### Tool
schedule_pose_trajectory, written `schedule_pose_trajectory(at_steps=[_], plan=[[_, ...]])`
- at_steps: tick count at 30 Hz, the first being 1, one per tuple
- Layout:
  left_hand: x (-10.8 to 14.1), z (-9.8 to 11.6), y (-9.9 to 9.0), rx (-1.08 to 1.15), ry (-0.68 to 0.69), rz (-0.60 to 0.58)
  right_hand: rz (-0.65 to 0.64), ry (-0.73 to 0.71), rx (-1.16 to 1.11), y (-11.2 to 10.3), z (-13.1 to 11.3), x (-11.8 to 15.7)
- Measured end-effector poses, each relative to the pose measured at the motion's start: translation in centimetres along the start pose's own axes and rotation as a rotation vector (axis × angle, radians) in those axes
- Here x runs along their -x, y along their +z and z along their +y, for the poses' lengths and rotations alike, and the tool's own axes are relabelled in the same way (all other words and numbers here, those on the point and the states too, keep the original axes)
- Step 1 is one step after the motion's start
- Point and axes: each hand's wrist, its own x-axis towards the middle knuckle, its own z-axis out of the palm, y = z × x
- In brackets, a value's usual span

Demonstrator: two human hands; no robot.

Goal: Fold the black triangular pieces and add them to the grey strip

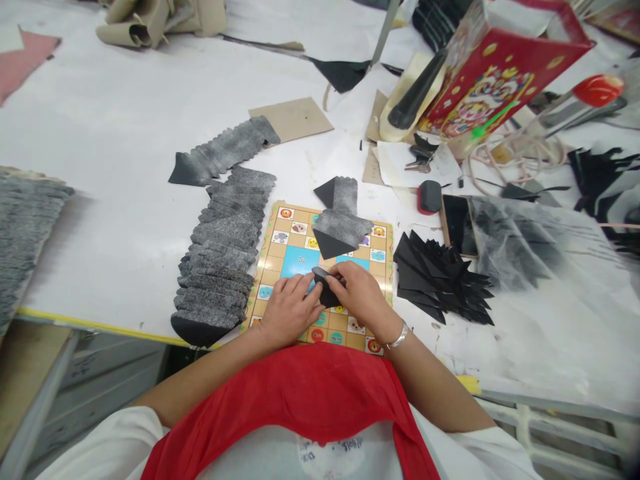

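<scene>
Over a patterned game board (276,265), both hands meet at a small black piece (329,293) with a grey edge. My left hand (291,308) presses its fingertips on the left side of the piece. My right hand (361,293), with a silver bracelet at the wrist, pinches the upper right edge. Just above lie overlapping grey and black pieces (343,230) on the board. A long row of stacked grey pieces (220,247) runs along the board's left side, and a fanned pile of black pieces (443,280) lies to its right.
A red box (505,73) stands at the back right beside a black-handled tool (417,90). A cardboard piece (295,120) lies behind the board. Clear plastic (520,240) covers part of the right side. Another grey stack (30,227) is at the far left.
</scene>
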Motion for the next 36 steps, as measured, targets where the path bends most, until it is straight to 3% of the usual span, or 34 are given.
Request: schedule_pose_trajectory(at_steps=[14,19,24,36], plan=[[-0.2,-0.6,-0.1,0.113,-0.026,-0.003,0.087,-0.226,0.201,1.9,1.0,1.5],[-0.6,-1.1,0.0,0.122,-0.08,0.042,0.061,-0.244,0.242,1.9,1.3,1.6],[-1.3,-1.0,-0.1,0.022,-0.053,-0.029,0.045,-0.259,0.268,1.8,1.2,1.5],[-2.1,-1.0,-0.3,-0.058,-0.073,-0.078,0.069,-0.241,0.21,1.8,1.3,1.2]])
